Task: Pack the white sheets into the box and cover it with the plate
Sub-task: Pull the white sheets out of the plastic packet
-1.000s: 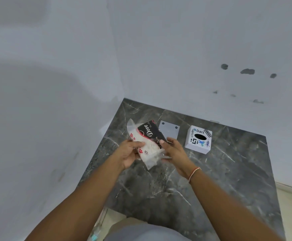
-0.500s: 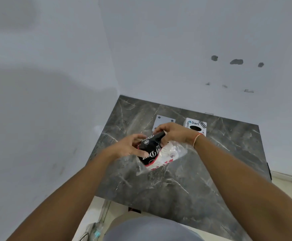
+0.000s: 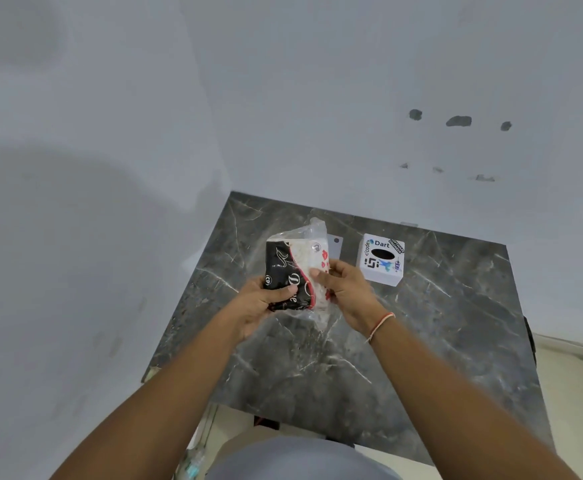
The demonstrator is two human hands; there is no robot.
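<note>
I hold a clear plastic pack of white sheets, printed black and red, upright above the dark marble table. My left hand grips its black lower left side. My right hand grips the white right side, thumb on the front. Behind the pack, a flat grey plate lies on the table, mostly hidden. To the right stands a white box with stickers and a dark oval opening on top.
White walls close the table on the left and at the back. The table's front edge runs just above my lap. A pale floor strip shows at the right.
The pack has been turned from lying sideways to standing upright. My right hand has moved from its top to its right side, and the box is uncovered again.
</note>
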